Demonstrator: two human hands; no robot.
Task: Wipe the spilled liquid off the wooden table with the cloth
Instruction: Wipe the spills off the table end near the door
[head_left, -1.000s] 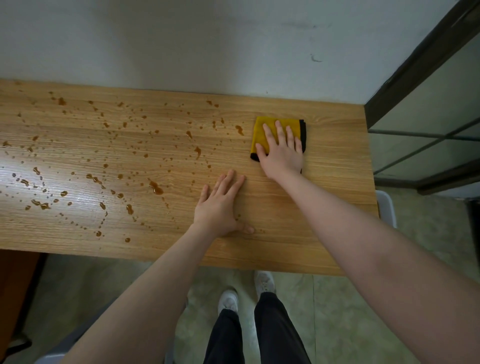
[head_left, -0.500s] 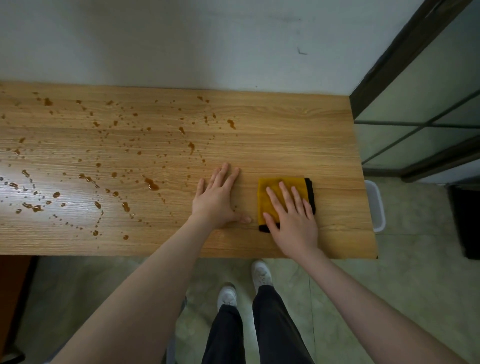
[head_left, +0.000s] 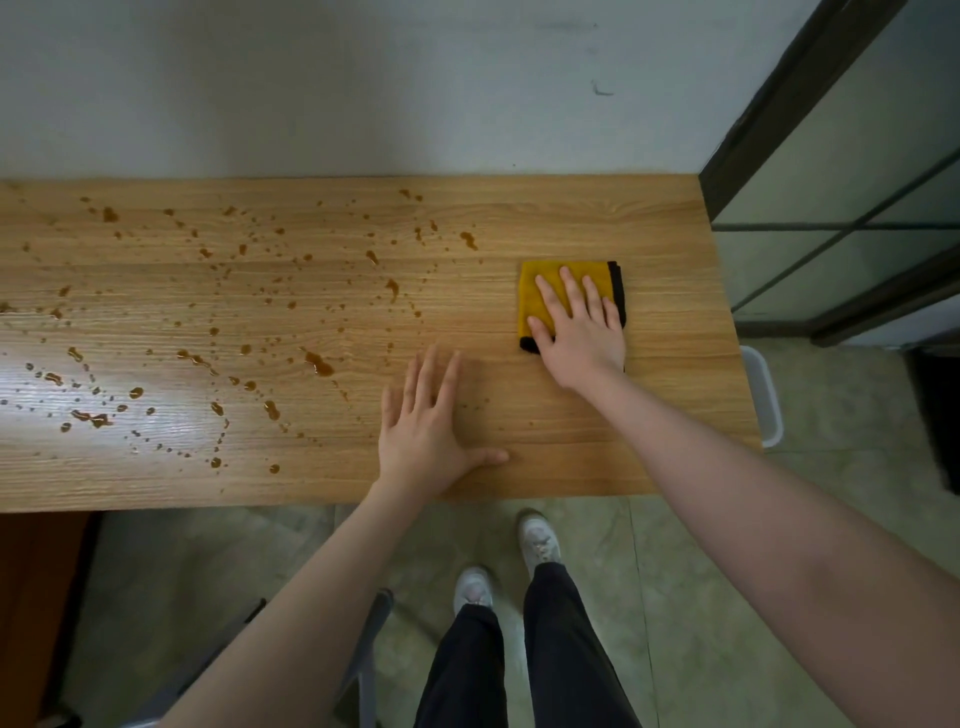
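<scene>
Right hand (head_left: 582, 332) presses flat on the yellow cloth (head_left: 545, 291) near the worktop's (head_left: 675, 415) right edge — hiding its near half; left hand (head_left: 423, 431) lies splayed, brown drops (head_left: 317, 362) leftward — worktop cut off there.

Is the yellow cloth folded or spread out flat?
Folded. The cloth forms a small thick square under the right hand, with its black edging running down the right side.

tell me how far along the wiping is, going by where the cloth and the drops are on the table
Done: the right end of the wooden table around the yellow cloth looks free of drops. In hand: the right hand presses flat on the cloth, while the left hand rests flat on bare wood. Left: brown drops cover the middle and left of the table, so most of the job remains.
</scene>
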